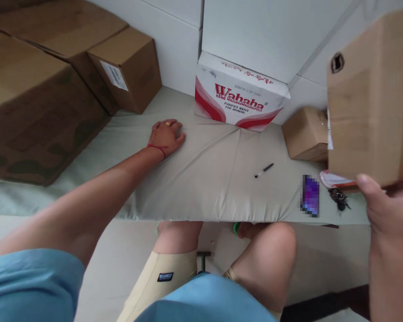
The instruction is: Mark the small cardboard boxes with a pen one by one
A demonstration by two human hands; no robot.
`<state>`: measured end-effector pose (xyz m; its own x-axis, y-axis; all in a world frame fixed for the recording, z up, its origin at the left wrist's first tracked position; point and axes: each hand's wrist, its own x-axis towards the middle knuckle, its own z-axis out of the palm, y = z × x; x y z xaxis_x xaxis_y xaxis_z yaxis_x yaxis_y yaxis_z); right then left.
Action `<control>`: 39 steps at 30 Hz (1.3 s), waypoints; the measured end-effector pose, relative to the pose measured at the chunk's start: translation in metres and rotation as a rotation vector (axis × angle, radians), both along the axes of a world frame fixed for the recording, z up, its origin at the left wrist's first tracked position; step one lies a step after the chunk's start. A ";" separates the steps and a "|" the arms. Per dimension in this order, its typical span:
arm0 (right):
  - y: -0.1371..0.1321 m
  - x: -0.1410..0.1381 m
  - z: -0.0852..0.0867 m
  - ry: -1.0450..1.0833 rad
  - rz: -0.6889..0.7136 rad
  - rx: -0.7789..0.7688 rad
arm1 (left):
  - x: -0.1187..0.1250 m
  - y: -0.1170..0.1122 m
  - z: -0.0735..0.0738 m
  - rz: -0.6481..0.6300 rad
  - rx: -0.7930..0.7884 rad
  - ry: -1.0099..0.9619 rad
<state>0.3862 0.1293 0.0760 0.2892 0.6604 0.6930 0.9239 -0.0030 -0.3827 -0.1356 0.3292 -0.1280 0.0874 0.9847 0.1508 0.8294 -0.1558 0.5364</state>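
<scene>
Cardboard box (372, 98) raised at far right, pinched at lower edge by right hand (392, 241), thumb in front, fingers hidden. Risk: slipping from one-hand pinch onto phone (310, 195) and keys (339, 199) below. Left hand (167, 134) flat, fingers together, on mat (204, 179), well apart.

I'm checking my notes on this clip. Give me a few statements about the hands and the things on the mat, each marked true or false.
1. The right hand holds a cardboard box raised above the mat. True.
2. The left hand grips the pen. False: the hand rests on the mat, and the pen lies by itself well to its right.
3. The white and red box stands at the far edge of the mat. True.
4. The keys lie next to the left hand. False: they lie at the mat's right end, near the right hand.
</scene>
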 end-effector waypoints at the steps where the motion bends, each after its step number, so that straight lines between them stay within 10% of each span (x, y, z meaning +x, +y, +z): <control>1: -0.014 -0.021 -0.005 0.169 0.187 0.005 | 0.002 -0.001 0.002 0.015 0.019 -0.031; 7: -0.012 -0.117 -0.069 1.119 0.481 -0.375 | 0.040 -0.019 0.024 -0.125 0.054 -0.566; 13: 0.034 -0.150 -0.124 1.439 0.555 -0.596 | 0.063 -0.036 0.012 -0.237 -0.330 -1.439; 22: 0.031 -0.154 -0.139 1.659 0.572 -0.772 | 0.054 -0.031 -0.004 -0.278 -0.453 -1.636; 39: 0.019 -0.182 -0.175 1.330 0.998 -1.016 | 0.055 -0.026 -0.013 -0.256 -0.452 -1.536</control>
<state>0.2041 0.1482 -0.0987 -0.4487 0.8419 -0.2999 -0.0971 -0.3795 -0.9201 -0.0802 0.3033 -0.1407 0.2952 0.9547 -0.0362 -0.5250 0.1938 0.8287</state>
